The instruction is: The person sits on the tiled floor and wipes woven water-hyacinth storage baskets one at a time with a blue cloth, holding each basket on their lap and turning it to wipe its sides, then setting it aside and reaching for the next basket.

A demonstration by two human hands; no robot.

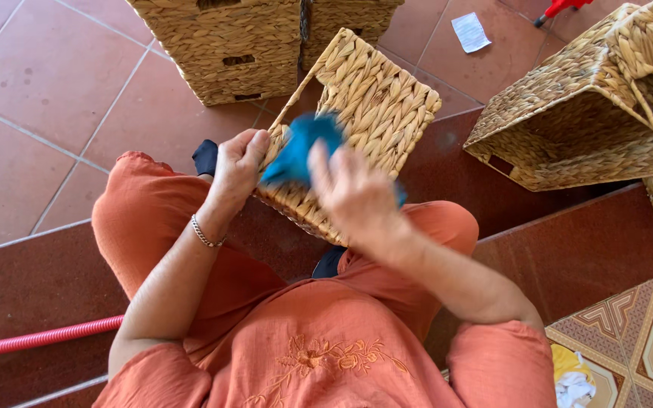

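Fingers of my left hand (pixel 237 168) curl around the near left edge of a woven basket (pixel 372 106), thumb on top, gripping it firmly so it stands tilted on my lap with its flat side facing me. Those of my right hand (pixel 357 198) are blurred, spread loosely against the basket's face, and they press a blue cloth (pixel 298 149) to the weave; part of the cloth bunches up above my hand, and a small bit of blue shows at the far side of my palm. I cannot tell exactly how tightly that hand grips the cloth. A thin silver bracelet (pixel 205 234) sits on my left wrist. I sit in orange clothes with an embroidered flower on the front, knees apart, on a dark red step (pixel 568 257) above a floor of terracotta tiles (pixel 32 83). Ahead of me stands a stack of similar baskets (pixel 228 45), and to my right another basket (pixel 568 128) lies tipped on its side, its opening towards me, with more wickerwork just beside it. A red ribbed hose (pixel 39 338) runs across the step on my left, and a scrap of white paper (pixel 470 32) lies on the tiles further off.
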